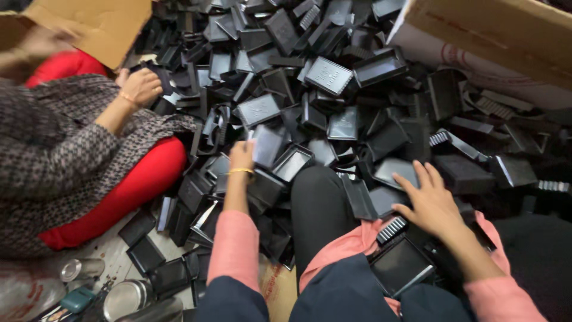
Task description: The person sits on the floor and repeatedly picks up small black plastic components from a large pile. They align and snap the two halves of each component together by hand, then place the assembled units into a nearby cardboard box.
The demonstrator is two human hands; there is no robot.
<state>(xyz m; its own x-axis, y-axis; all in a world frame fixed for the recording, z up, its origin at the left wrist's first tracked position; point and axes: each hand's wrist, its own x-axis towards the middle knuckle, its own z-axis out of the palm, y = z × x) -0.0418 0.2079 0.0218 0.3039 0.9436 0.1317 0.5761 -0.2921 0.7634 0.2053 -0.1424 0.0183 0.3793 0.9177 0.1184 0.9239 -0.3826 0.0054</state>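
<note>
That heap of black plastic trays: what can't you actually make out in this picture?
Head view only:
- Left hand: its fingers reach among the black trays, so its grip is hidden.
- The floor under the heap: covered by trays.
- Cardboard box: cut off by the top and right edges.
- Co-worker's hand: the dark piece it holds is blurred.
- Metal tins at bottom left: cut off by the bottom edge.

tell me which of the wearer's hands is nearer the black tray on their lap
Right. The right hand rests just above the black tray; the left hand reaches into the pile, farther off.
</note>
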